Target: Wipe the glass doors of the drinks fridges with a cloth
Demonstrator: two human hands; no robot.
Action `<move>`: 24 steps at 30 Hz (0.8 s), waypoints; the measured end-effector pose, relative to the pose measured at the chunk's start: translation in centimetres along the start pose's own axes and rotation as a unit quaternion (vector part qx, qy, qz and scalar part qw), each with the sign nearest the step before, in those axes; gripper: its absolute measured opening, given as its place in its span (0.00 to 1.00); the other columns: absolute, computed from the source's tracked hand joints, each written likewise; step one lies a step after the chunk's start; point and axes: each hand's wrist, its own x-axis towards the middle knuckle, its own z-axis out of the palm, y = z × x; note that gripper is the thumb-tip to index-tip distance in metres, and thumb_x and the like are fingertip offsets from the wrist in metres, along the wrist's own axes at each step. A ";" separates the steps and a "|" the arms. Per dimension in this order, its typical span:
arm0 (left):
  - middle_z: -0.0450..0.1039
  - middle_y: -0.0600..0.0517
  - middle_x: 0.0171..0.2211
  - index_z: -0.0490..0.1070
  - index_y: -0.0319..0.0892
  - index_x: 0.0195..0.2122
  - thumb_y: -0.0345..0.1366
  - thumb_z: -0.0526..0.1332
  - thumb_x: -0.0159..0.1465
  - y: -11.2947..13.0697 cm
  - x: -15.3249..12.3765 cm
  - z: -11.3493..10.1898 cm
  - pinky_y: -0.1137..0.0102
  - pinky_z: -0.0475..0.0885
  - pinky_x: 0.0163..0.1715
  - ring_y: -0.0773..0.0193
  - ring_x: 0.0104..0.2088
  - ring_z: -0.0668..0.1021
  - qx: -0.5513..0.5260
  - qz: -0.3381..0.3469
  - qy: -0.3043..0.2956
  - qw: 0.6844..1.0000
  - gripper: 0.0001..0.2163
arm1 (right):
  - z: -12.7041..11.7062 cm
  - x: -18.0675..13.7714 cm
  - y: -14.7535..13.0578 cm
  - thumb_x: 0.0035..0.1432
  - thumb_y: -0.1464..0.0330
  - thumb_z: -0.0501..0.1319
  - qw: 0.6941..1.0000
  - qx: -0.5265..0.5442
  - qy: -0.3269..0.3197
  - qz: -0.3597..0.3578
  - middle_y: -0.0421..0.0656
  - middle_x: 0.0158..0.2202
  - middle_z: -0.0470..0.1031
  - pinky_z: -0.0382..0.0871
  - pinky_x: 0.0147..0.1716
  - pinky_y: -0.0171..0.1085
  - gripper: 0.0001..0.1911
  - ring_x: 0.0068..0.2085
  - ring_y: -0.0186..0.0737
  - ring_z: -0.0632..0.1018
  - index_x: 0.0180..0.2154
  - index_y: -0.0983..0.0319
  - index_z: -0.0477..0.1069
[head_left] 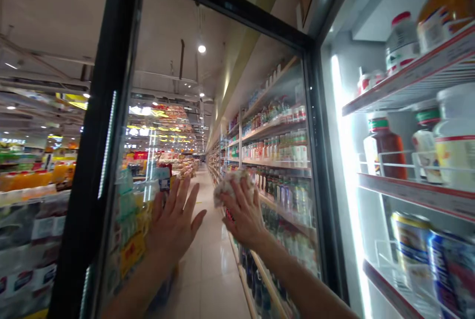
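A glass cooler door [200,269] in a black frame stands swung open in front of me. My right hand [245,215] presses a crumpled pale cloth [227,186] to the glass, right of the pane's middle, its fingers spread over the cloth. My left hand [174,225] is raised to the left of it, fingers stretched and spread, holding nothing. Its palm faces the pane; whether it touches the glass I cannot tell.
On the right, lit cooler shelves [415,190] hold bottles and cans [411,245]. The black door frame [92,126] runs up the left side. Packed bottles [33,240] stand beyond it. Through the glass show an aisle and long drink shelves [274,160].
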 end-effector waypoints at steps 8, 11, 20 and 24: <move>0.56 0.43 0.61 0.48 0.43 0.63 0.44 0.51 0.64 3.1 -1.4 0.4 0.50 0.44 0.61 0.52 0.62 0.57 0.004 -0.013 0.008 1.000 0.27 | -0.7 -1.4 3.5 0.63 0.62 0.43 0.955 -0.041 0.085 0.283 0.56 0.65 0.42 0.50 0.55 0.62 0.28 0.65 0.55 0.45 0.63 0.61 0.47; 0.55 0.44 0.61 0.47 0.44 0.64 0.45 0.53 0.63 3.5 -1.6 0.5 0.50 0.44 0.61 0.51 0.63 0.57 0.002 -0.022 0.004 1.000 0.29 | -0.5 -1.9 1.5 0.61 0.62 0.47 0.998 -0.011 0.005 0.067 0.47 0.66 0.44 0.47 0.58 0.57 0.26 0.66 0.49 0.45 0.61 0.54 0.53; 0.53 0.45 0.62 0.47 0.46 0.63 0.46 0.54 0.62 3.1 -1.6 0.4 0.51 0.44 0.61 0.51 0.63 0.56 -0.011 -0.035 -0.012 0.999 0.30 | -0.4 -5.2 2.0 0.60 0.65 0.46 0.982 -0.008 0.044 0.186 0.52 0.66 0.41 0.50 0.57 0.59 0.28 0.66 0.52 0.44 0.62 0.61 0.48; 0.53 0.43 0.62 0.44 0.45 0.64 0.42 0.54 0.63 3.0 -1.7 0.5 0.49 0.45 0.61 0.50 0.63 0.55 0.011 -0.016 -0.007 1.000 0.30 | -0.3 -7.1 0.1 0.59 0.68 0.48 0.993 0.078 0.049 0.071 0.47 0.62 0.56 0.49 0.59 0.56 0.15 0.64 0.48 0.53 0.45 0.59 0.68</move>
